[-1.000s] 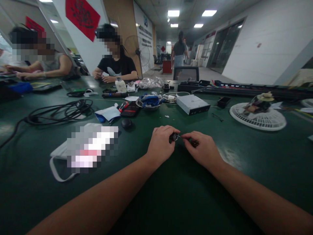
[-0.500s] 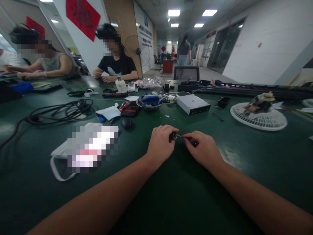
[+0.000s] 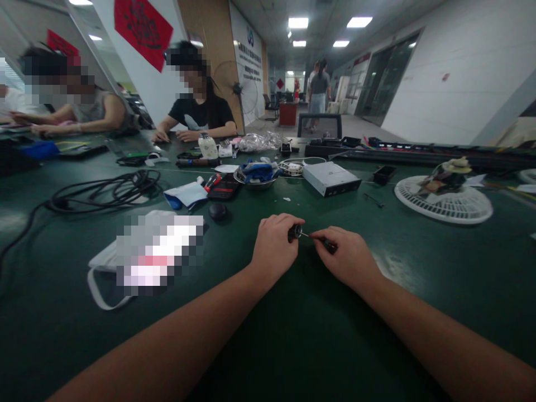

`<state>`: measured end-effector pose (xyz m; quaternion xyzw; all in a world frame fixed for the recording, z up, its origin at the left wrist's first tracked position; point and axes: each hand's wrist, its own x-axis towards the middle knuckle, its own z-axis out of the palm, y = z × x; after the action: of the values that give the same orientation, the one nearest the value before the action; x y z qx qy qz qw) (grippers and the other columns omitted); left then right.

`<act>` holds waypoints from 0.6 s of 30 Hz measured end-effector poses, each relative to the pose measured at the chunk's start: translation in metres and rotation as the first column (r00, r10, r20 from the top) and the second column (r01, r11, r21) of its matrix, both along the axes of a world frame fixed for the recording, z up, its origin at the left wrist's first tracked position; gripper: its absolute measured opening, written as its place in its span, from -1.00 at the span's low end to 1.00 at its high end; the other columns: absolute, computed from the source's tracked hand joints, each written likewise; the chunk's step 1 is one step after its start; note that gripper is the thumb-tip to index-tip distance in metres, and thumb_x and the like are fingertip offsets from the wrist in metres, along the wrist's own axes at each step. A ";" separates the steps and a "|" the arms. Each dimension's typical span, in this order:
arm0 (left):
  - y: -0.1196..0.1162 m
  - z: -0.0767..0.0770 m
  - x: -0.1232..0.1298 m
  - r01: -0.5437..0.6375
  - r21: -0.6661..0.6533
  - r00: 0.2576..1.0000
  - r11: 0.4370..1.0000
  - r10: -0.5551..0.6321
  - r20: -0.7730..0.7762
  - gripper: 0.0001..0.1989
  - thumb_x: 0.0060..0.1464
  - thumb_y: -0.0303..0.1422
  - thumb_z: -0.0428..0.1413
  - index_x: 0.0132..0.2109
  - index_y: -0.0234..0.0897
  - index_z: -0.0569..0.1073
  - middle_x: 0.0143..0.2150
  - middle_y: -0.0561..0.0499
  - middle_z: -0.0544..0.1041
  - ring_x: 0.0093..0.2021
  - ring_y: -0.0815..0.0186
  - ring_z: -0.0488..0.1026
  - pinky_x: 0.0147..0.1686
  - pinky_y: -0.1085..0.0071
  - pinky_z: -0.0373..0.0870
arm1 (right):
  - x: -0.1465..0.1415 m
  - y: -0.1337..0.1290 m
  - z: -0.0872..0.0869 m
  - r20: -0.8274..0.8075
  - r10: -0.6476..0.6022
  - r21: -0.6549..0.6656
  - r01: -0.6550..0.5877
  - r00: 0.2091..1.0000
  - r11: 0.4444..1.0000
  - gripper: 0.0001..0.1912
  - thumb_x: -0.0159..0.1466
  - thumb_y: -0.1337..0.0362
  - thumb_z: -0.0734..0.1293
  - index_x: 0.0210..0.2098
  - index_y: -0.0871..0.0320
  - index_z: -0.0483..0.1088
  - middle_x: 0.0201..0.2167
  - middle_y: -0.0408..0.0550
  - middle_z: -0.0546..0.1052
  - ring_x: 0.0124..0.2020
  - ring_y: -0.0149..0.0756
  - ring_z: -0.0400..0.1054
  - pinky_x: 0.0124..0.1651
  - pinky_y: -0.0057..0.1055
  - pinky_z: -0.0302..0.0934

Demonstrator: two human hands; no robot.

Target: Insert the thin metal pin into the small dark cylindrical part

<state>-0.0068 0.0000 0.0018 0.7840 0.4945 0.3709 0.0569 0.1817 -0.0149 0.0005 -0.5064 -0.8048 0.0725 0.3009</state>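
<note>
My left hand (image 3: 276, 245) is closed around a small dark cylindrical part (image 3: 296, 231), whose round open end faces right; the rest of it is hidden by my fingers. In my right hand (image 3: 345, 251) I pinch a slim screwdriver (image 3: 305, 235) with a dark handle mostly covered by the fingers. Its thin metal shaft points left, with the tip at the open end of the cylinder. Whether the tip touches inside cannot be made out. Both hands are above the green table (image 3: 293, 335).
Ahead stand a bowl with blue cloth (image 3: 257, 172), a grey metal box (image 3: 330, 176) and a black mouse (image 3: 218, 211). At right lies a white fan grille (image 3: 444, 198) with a motor. Left are a coiled black cable (image 3: 104, 190) and a blurred-out bright device (image 3: 161, 251). Co-workers sit across.
My hands have barely moved; the cylinder and screwdriver have shifted slightly left. A person across has moved a hand on the table, and a second person shows in the walkway.
</note>
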 end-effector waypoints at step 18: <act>0.001 0.000 0.001 0.069 -0.013 0.997 0.998 -0.070 -0.028 -0.67 0.04 -0.61 0.12 -0.08 -0.17 0.54 -0.06 0.07 0.60 -0.04 0.19 0.47 -0.02 0.17 0.32 | 0.000 -0.001 0.001 -0.020 0.005 0.039 -0.004 1.000 0.999 -0.77 0.31 0.33 0.29 -0.12 0.07 0.56 -0.24 -0.10 0.60 -0.28 -0.28 0.47 -0.22 -0.33 0.33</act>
<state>-0.0058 0.0014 0.0016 0.8056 0.4699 0.3544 0.0673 0.1816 -0.0159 0.0010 -0.4978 -0.8042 0.0623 0.3186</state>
